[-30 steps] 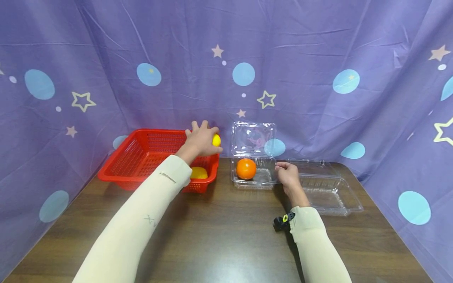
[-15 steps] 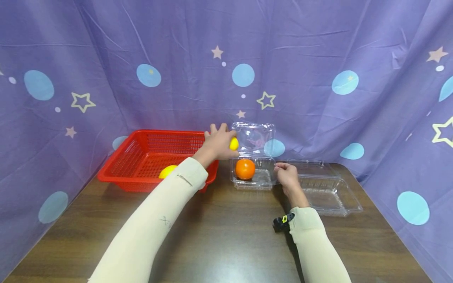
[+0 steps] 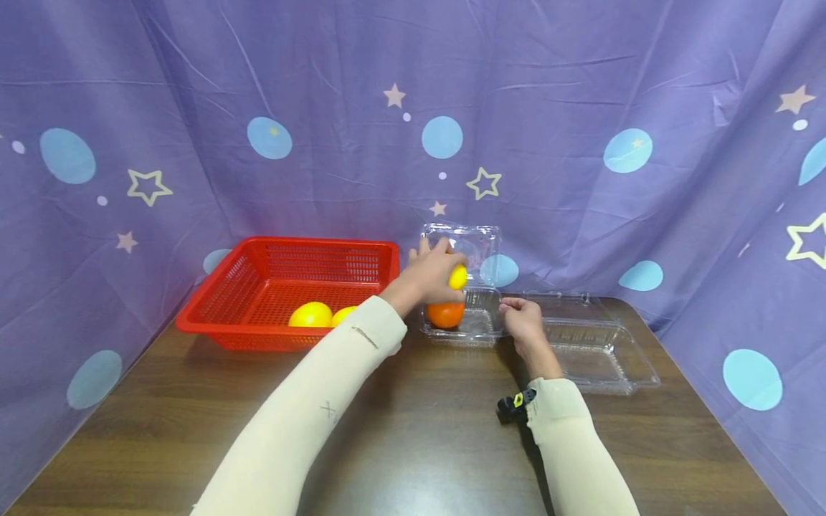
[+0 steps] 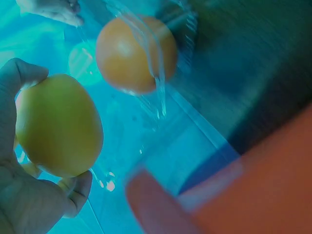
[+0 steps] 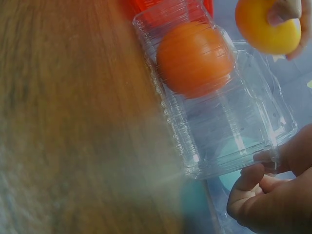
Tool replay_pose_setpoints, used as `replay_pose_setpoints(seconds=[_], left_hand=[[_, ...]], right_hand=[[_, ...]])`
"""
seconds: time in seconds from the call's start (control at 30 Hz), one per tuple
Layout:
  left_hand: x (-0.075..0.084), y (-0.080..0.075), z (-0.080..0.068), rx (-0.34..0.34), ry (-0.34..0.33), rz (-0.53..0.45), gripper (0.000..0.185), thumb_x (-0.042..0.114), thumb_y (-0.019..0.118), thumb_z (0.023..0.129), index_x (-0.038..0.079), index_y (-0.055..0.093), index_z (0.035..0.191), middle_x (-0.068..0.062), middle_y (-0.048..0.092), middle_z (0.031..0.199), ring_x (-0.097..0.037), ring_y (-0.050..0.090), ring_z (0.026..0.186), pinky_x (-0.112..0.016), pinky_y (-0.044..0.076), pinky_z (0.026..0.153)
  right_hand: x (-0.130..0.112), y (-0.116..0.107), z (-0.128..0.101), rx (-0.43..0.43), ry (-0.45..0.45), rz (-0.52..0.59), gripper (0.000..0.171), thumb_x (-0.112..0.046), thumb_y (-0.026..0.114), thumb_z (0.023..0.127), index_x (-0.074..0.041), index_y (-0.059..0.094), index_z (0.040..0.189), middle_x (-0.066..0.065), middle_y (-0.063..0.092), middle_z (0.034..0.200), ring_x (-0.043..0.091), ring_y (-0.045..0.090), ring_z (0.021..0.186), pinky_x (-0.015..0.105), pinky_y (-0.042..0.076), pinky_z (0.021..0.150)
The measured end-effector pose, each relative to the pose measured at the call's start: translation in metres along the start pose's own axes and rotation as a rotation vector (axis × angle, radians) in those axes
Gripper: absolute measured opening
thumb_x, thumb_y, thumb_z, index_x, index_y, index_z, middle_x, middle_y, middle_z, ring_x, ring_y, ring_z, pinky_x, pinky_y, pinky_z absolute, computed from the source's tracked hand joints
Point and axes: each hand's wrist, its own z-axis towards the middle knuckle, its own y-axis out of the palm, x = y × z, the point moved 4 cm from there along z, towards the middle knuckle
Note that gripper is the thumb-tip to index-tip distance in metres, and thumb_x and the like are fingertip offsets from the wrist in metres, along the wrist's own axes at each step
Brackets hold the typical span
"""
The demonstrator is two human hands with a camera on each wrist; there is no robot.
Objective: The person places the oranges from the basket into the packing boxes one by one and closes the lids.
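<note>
My left hand point(image 3: 429, 278) grips a yellow oval fruit point(image 3: 457, 277) between thumb and fingers, above a clear plastic clamshell box point(image 3: 479, 321). An orange point(image 3: 445, 316) sits in the left part of the box, partly behind the left hand in the head view. The lid point(image 3: 480, 244) stands up at the back. At the box's right end, my right hand point(image 3: 525, 324) pinches the rim with thumb and fingers. From the left wrist, the yellow fruit point(image 4: 61, 126) shows clear of the orange point(image 4: 136, 54). The right wrist view shows the pinched rim point(image 5: 270, 161) close up.
A red perforated basket point(image 3: 222, 335) stands on the left of the wooden table point(image 3: 439, 430), with yellow fruits point(image 3: 310, 314) near its front wall. Another clear plastic box point(image 3: 600, 355), lid folded back, lies right of the right hand. A purple curtain point(image 3: 548, 93) hangs behind.
My left hand has carried the yellow fruit rightward from the basket's right edge to above the box with the orange. More fruit in the basket is uncovered. The right hand stays at the rim.
</note>
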Motion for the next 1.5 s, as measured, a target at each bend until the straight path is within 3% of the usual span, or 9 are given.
replay_pose_setpoints(seconds=[0.5, 0.77, 1.07, 1.3, 1.5], left_hand=[[0.036, 0.027, 0.01, -0.023, 0.131, -0.086, 0.068, 0.048, 0.084, 0.076, 0.028, 0.058, 0.135, -0.001, 0.05, 0.134, -0.028, 0.038, 0.114, -0.04, 0.035, 0.088], [0.042, 0.04, 0.012, -0.054, 0.168, -0.116, 0.064, 0.039, 0.085, 0.074, 0.025, 0.06, 0.131, 0.0, 0.052, 0.135, -0.027, 0.038, 0.113, -0.038, 0.033, 0.086], [0.049, 0.051, 0.013, -0.08, 0.198, -0.056, 0.061, 0.037, 0.085, 0.076, 0.025, 0.063, 0.132, 0.002, 0.052, 0.129, -0.025, 0.038, 0.11, -0.037, 0.033, 0.086], [0.054, 0.06, 0.013, -0.112, 0.199, -0.042, 0.064, 0.033, 0.084, 0.079, 0.025, 0.063, 0.138, 0.001, 0.053, 0.137, -0.024, 0.04, 0.113, -0.037, 0.036, 0.088], [0.056, 0.064, 0.017, -0.113, 0.219, -0.03, 0.045, 0.02, 0.077, 0.085, 0.019, 0.069, 0.129, -0.002, 0.058, 0.132, -0.024, 0.047, 0.114, -0.036, 0.04, 0.098]], right_hand=[[0.001, -0.002, 0.003, -0.024, 0.021, 0.003, 0.03, -0.002, 0.054, 0.099, 0.015, 0.062, 0.123, 0.015, 0.059, 0.105, 0.015, 0.048, 0.083, 0.02, 0.041, 0.068], [0.001, -0.002, 0.006, -0.03, 0.041, 0.006, 0.027, -0.004, 0.055, 0.1, 0.011, 0.063, 0.12, 0.013, 0.056, 0.103, 0.015, 0.05, 0.082, 0.02, 0.042, 0.065], [0.002, -0.001, 0.005, -0.032, 0.04, 0.005, 0.026, -0.005, 0.055, 0.101, 0.011, 0.063, 0.121, 0.015, 0.059, 0.107, 0.014, 0.051, 0.084, 0.019, 0.043, 0.068], [0.003, 0.0, 0.003, -0.05, 0.064, 0.036, 0.028, -0.006, 0.053, 0.102, 0.012, 0.061, 0.123, 0.016, 0.059, 0.112, 0.015, 0.053, 0.086, 0.019, 0.045, 0.069], [0.002, -0.001, 0.005, -0.03, 0.044, 0.074, 0.026, -0.002, 0.054, 0.101, 0.014, 0.062, 0.12, 0.008, 0.059, 0.093, 0.011, 0.051, 0.074, 0.018, 0.043, 0.062]])
